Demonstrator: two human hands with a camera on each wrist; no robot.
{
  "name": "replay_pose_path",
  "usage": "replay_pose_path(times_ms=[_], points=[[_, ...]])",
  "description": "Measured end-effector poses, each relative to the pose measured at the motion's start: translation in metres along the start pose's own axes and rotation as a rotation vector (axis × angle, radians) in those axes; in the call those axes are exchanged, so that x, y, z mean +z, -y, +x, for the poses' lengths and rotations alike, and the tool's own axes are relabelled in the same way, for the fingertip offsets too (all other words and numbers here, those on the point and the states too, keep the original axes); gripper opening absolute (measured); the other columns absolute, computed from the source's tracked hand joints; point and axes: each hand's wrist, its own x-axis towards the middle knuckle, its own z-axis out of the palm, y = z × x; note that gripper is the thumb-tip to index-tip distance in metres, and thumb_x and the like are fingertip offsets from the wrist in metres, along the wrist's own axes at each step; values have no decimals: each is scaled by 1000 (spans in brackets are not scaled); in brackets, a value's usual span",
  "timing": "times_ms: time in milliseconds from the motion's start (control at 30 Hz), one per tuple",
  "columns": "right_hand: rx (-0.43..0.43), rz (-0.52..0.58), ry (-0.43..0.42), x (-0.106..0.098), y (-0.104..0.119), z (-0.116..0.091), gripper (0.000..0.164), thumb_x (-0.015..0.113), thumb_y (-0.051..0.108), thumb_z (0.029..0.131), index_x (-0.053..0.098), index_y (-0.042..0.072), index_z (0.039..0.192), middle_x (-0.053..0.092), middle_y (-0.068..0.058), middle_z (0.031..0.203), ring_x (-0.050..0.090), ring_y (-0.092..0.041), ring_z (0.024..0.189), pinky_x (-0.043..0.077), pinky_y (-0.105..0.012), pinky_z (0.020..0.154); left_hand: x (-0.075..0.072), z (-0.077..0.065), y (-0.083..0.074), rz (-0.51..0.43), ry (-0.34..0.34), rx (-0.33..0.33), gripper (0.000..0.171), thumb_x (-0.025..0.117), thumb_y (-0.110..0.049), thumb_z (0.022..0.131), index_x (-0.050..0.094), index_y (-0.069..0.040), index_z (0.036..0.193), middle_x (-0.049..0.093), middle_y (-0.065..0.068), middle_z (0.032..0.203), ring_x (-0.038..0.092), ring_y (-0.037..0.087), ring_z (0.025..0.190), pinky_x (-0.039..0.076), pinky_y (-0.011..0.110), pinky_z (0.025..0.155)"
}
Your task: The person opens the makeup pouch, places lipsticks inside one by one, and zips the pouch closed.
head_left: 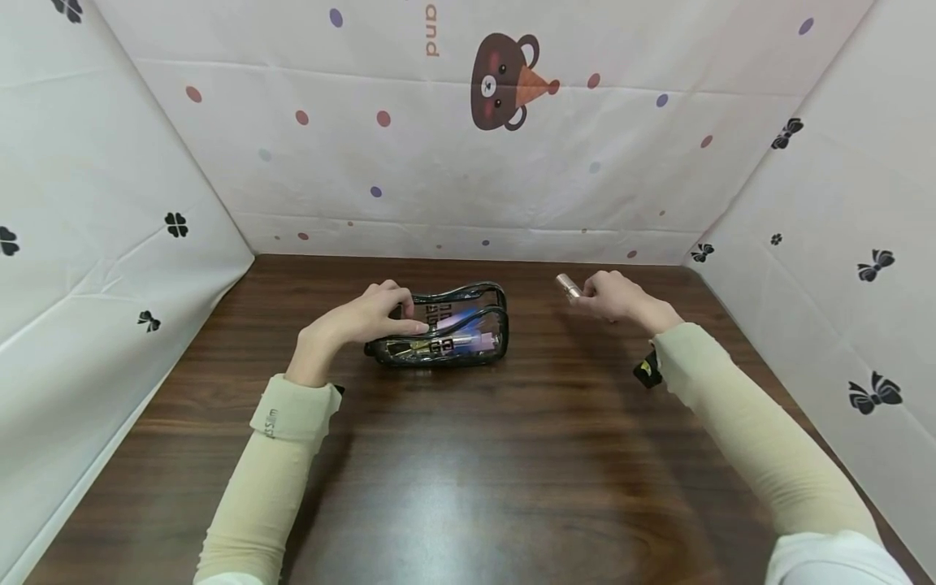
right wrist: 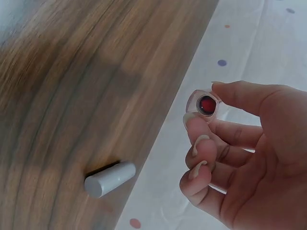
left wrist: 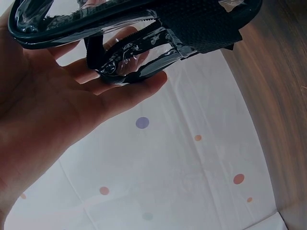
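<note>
A clear cosmetic pouch (head_left: 446, 309) with black trim lies on the table, holding several pink, purple and blue items and black lettering. My left hand (head_left: 366, 315) grips its left end, thumb over the near side. In the left wrist view, the fingers of the left hand (left wrist: 72, 91) curl behind the pouch's black zippered edge (left wrist: 139, 43). To the right, my right hand (head_left: 614, 296) pinches a small lipstick-like tube (head_left: 569, 286) between thumb and fingers. Seen end-on in the right wrist view, this tube (right wrist: 206, 104) has clear walls and a red centre.
In the right wrist view, a pale grey cylinder (right wrist: 111, 179) lies on the wooden table (right wrist: 86, 105); the head view does not clearly show it. White patterned sheets (head_left: 439, 179) stand behind the table and along both sides.
</note>
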Motion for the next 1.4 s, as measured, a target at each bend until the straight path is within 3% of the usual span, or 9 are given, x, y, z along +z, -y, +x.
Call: replay_pose_path(times_ms=[467, 900, 1133, 1400], points=[[-73, -41, -54, -12, 25, 0, 26, 58, 29, 95, 70, 6, 88, 64, -6, 71, 49, -16, 56, 39, -31, 54, 0, 0, 2, 2, 4, -2, 32, 63, -44, 92, 56, -14, 95, 50, 13, 111, 39, 29, 105, 36, 43, 85], [-215, -58, -149, -16, 52, 1, 23, 65, 27, 91, 74, 7, 86, 71, -6, 78, 55, -16, 62, 43, -31, 62, 0, 0, 1, 3, -3, 2, 33, 63, -45, 91, 57, -14, 95, 50, 13, 112, 39, 29, 105, 36, 44, 86], [-267, 20, -130, -17, 74, 2, 21, 66, 27, 92, 74, 8, 90, 74, -10, 82, 57, -15, 60, 44, -30, 60, 1, 1, 1, 2, 0, 2, 32, 63, -45, 92, 56, -13, 95, 49, 13, 111, 38, 29, 105, 36, 44, 85], [-319, 33, -112, -18, 97, 5, 20, 66, 27, 92, 74, 9, 91, 72, -5, 80, 53, -14, 59, 43, -28, 58, 0, 0, 0, 5, -1, -3, 34, 63, -47, 91, 57, -14, 95, 49, 13, 113, 38, 30, 106, 36, 45, 87]])
